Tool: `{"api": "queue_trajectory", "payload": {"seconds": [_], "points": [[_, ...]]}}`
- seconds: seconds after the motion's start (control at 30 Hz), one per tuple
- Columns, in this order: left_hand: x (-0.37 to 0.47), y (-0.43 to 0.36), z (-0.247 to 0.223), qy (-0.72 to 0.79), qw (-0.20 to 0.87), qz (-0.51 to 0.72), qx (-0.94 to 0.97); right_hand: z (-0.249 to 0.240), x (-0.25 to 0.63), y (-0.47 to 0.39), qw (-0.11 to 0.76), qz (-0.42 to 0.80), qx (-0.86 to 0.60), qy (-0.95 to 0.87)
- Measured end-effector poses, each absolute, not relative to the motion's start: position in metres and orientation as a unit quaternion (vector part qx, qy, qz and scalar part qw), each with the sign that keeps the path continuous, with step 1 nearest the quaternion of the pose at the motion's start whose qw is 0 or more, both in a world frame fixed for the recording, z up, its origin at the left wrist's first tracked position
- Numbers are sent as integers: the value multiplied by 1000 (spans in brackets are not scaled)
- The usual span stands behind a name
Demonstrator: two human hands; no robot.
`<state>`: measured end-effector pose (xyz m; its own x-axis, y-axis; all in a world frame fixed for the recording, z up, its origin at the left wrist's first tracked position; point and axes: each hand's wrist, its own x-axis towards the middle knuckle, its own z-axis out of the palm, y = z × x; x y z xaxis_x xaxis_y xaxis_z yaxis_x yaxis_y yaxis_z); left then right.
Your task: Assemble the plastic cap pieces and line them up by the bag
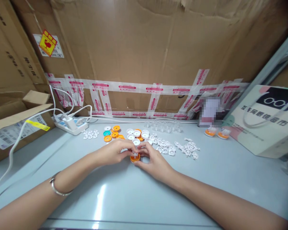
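My left hand (115,152) and my right hand (153,159) meet at the middle of the grey table (110,198). Together their fingertips pinch a small orange disc (135,157) with a white piece on top of it. Just beyond the hands lie several orange, white and teal discs (124,133). To the right of those is a scatter of small white gear-like pieces (177,147). A silver bracelet (59,190) sits on my left wrist.
A white power strip (70,124) with plugs and cables lies at the back left. A cardboard box (14,127) stands left, cardboard walls behind. A paper bag (265,124) stands right. Two orange-and-clear assembled pieces (217,132) and clear caps (163,126) sit near the back.
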<state>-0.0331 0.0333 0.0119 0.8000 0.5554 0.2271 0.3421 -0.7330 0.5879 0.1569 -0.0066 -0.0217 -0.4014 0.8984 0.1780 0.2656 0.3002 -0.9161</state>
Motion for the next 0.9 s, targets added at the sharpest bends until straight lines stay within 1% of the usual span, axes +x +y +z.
{"api": "queue_trajectory", "payload": {"seconds": [0.2, 0.33, 0.43, 0.5, 0.67, 0.77, 0.9], "points": [[-35, 33, 8, 263, 275, 211, 900, -19, 157, -8, 365, 430, -408, -718], [-37, 31, 4, 261, 310, 235, 883, -19, 157, -8, 370, 422, -401, -724], [-38, 31, 3, 264, 314, 242, 880, -19, 156, -8, 376, 435, -403, -712], [-38, 30, 4, 274, 310, 249, 876, -18, 156, -7, 387, 465, -411, -682], [-39, 26, 10, 303, 318, 291, 850, -6, 159, -3, 407, 582, -443, -547], [-34, 22, 8, 315, 372, 330, 808, 4, 163, -2, 431, 604, -423, -520], [-20, 12, 5, 340, 492, 384, 703, 14, 166, -4, 447, 614, -393, -519]]}}
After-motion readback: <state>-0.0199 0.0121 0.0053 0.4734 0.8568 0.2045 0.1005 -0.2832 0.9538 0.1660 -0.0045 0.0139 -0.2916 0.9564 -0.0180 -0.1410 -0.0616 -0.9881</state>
